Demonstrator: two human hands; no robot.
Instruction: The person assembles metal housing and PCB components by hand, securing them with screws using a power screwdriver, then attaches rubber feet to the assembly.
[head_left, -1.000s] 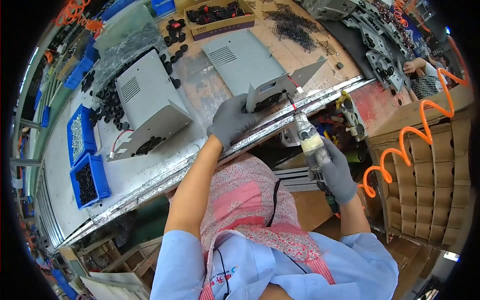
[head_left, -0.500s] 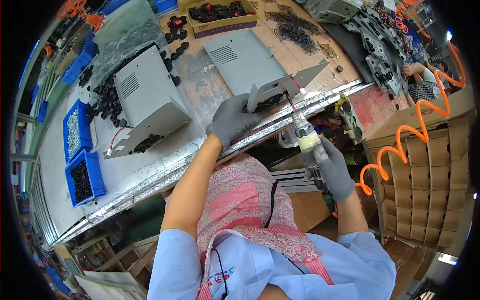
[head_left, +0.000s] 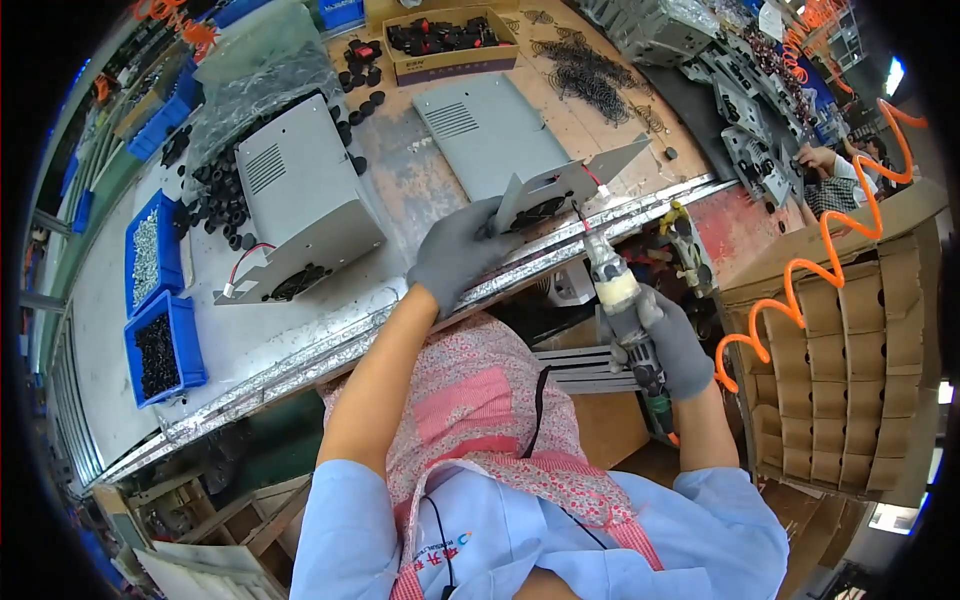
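My left hand, in a grey glove, grips the left end of the upright flange on a grey sheet-metal panel. A black fan sits in that flange, and a short red wire lead with a white plug hangs over its top edge. My right hand, also gloved, is wrapped round an air screwdriver with pale tape on its body. The thin bit points up and away at the flange, beside the fan's right edge; whether it touches is too small to tell. My left fingertips are partly hidden behind the flange.
A second grey panel with a fan lies to the left. Blue bins hold silver and black screws. Black caps, springs and a carton of parts sit farther back. An orange coiled hose hangs at right, by divided cardboard.
The flange and the screwdriver bit now appear slightly lower and nearer. Both hands keep their holds, and the whole view has shifted a little.
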